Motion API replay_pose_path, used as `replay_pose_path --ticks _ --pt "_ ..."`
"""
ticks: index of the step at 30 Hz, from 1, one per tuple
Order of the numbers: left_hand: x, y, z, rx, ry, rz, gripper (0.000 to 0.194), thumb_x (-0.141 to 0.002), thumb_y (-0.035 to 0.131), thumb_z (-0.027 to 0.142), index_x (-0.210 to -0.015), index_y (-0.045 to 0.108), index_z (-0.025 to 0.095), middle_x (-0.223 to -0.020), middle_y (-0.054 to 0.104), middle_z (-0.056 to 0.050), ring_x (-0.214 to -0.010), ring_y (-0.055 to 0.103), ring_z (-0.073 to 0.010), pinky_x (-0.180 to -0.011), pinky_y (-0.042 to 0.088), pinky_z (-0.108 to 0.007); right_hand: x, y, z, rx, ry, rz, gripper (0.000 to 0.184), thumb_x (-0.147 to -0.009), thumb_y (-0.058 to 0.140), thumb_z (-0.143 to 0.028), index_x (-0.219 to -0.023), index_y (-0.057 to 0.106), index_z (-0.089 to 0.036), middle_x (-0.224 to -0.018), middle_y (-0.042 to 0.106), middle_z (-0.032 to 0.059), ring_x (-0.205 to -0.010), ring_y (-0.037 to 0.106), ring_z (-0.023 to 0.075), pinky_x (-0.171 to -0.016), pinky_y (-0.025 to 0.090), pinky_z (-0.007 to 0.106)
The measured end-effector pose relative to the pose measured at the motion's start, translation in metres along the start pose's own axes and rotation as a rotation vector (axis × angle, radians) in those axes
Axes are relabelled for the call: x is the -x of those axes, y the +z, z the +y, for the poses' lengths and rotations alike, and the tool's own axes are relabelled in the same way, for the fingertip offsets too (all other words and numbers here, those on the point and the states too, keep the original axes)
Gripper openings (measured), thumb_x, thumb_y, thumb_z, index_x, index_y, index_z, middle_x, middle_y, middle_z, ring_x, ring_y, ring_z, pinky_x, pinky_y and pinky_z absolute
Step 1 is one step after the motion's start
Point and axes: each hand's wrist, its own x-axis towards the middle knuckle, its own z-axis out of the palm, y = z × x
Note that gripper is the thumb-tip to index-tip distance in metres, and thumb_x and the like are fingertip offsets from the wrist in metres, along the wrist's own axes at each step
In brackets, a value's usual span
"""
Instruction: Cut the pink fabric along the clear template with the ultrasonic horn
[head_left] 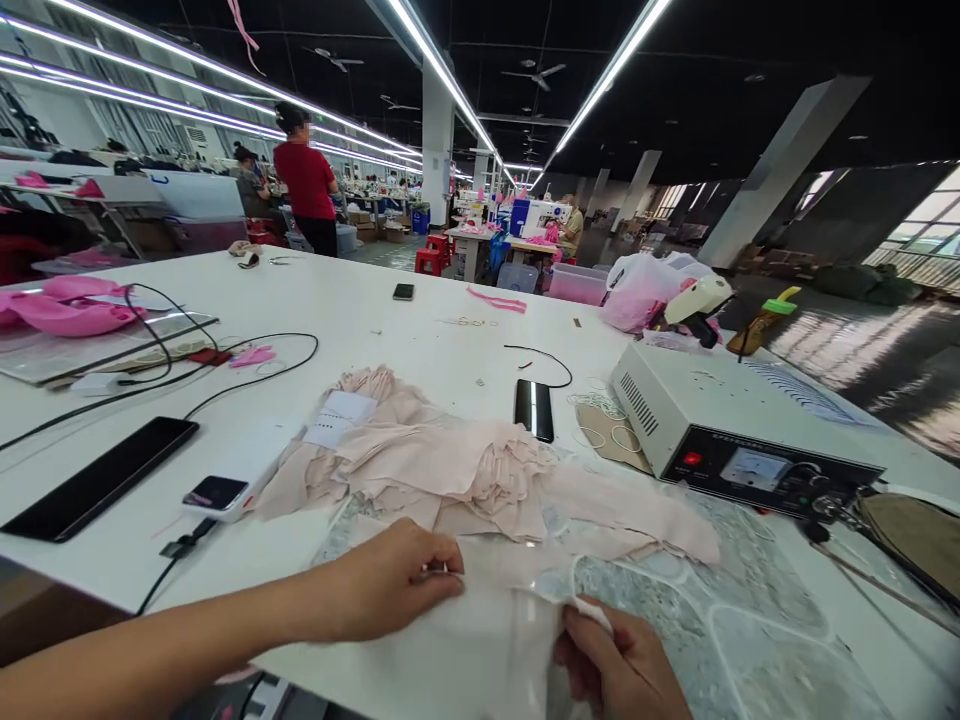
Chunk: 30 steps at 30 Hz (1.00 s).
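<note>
Pale sheer panel [480, 640] is sitting at the near table edge, spanning both hands. Left hand [401, 580] is pinching its upper side, thumb to forefinger; right hand [619, 650] is gripping the right edge. White bit at the right thumb: fold or wrap, can't tell. Cloth looks flimsy, so pulling lightly and evenly should be keeping that edge straight; overpulling would likely be skewing it. Patterned sheet [765, 650] is lying partly underneath. Loose fabric pile [450, 460] is crowding just beyond; worth keeping its layers from snagging. Metered box [750, 430] is standing right.
</note>
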Motion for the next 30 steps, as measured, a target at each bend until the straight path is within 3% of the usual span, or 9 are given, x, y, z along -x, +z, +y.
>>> replay_pose_path --ticks 5,8,11,14,17,19,23,27,30 --pt "-0.027 0.022 -0.032 -0.194 -0.027 0.072 0.015 -0.090 0.053 0.022 -0.083 0.065 0.018 -0.074 0.067 -0.001 -0.067 0.062 -0.0162 -0.060 0.041 -0.021 -0.040 0.012 0.010 0.196 -0.063 0.021 0.037 -0.078 0.042 -0.043 -0.047 0.038 -0.024 -0.043 0.040 -0.0023 -0.045 0.039 0.0134 -0.050 0.029 0.028" --pt "-0.037 0.034 -0.040 -0.279 0.007 0.106 0.017 -0.093 0.049 0.020 -0.081 0.061 0.018 -0.078 0.066 -0.003 -0.068 0.063 -0.0180 -0.063 0.045 -0.024 -0.052 0.005 0.012 0.325 -0.096 0.041 0.034 -0.074 0.047 -0.039 -0.046 0.035 -0.024 -0.044 0.041 -0.0026 -0.047 0.039 0.0135 -0.051 0.027 0.028" --pt "-0.037 0.040 -0.043 -0.359 0.047 0.148 0.016 -0.094 0.046 0.018 -0.086 0.059 0.017 -0.086 0.065 -0.006 -0.072 0.062 -0.0191 -0.066 0.048 -0.028 -0.057 -0.007 0.009 0.429 -0.109 0.061 0.028 -0.074 0.052 -0.038 -0.052 0.043 -0.024 -0.045 0.044 -0.0040 -0.045 0.041 0.0136 -0.049 0.029 0.028" --pt "-0.035 0.043 -0.044 -0.424 0.079 0.188 0.007 -0.092 0.052 0.018 -0.090 0.059 0.017 -0.093 0.063 -0.008 -0.083 0.062 -0.0221 -0.075 0.050 -0.033 -0.061 -0.017 0.005 0.482 -0.138 0.085 0.021 -0.077 0.054 -0.044 -0.071 0.057 -0.024 -0.056 0.054 -0.0033 -0.048 0.048 0.0141 -0.049 0.036 0.027" --pt "-0.035 0.043 -0.044 -0.460 0.092 0.205 0.002 -0.088 0.060 0.016 -0.090 0.060 0.016 -0.093 0.062 -0.007 -0.086 0.060 -0.0235 -0.079 0.050 -0.036 -0.064 -0.016 0.003 0.514 -0.200 0.086 0.029 -0.077 0.057 -0.048 -0.091 0.064 -0.024 -0.079 0.065 0.0010 -0.054 0.053 0.0145 -0.053 0.042 0.028" --pt "-0.035 0.044 -0.045 -0.465 0.097 0.208 0.004 -0.086 0.062 0.014 -0.088 0.059 0.016 -0.092 0.061 -0.007 -0.083 0.060 -0.0228 -0.078 0.050 -0.037 -0.064 -0.010 0.004 0.539 -0.238 0.092 0.024 -0.080 0.054 -0.045 -0.089 0.065 -0.025 -0.086 0.065 0.0023 -0.058 0.055 0.0154 -0.056 0.043 0.030" --pt "-0.035 0.042 -0.048 -0.440 0.107 0.213 0.008 -0.085 0.064 0.014 -0.085 0.057 0.017 -0.093 0.061 -0.005 -0.081 0.058 -0.0203 -0.078 0.048 -0.034 -0.060 -0.006 0.009 0.579 -0.257 0.106 0.020 -0.084 0.048 -0.036 -0.072 0.060 -0.025 -0.075 0.062 0.0018 -0.059 0.055 0.0165 -0.056 0.041 0.030" --pt "-0.034 0.040 -0.053 -0.393 0.105 0.227 0.007 -0.086 0.061 0.014 -0.085 0.055 0.017 -0.096 0.059 -0.006 -0.085 0.056 -0.0211 -0.079 0.046 -0.035 -0.060 -0.011 0.009 0.579 -0.251 0.091 0.017 -0.080 0.053 -0.037 -0.086 0.064 -0.026 -0.085 0.064 0.0034 -0.068 0.059 0.0196 -0.057 0.042 0.031" --pt "-0.034 0.041 -0.053 -0.346 0.120 0.222 0.011 -0.089 0.054 0.013 -0.080 0.052 0.017 -0.093 0.058 -0.006 -0.085 0.054 -0.0209 -0.079 0.045 -0.035 -0.062 -0.012 0.007 0.553 -0.261 0.041 0.013 -0.077 0.052 -0.034 -0.079 0.062 -0.026 -0.084 0.064 0.0046 -0.075 0.061 0.0221 -0.059 0.044 0.032"
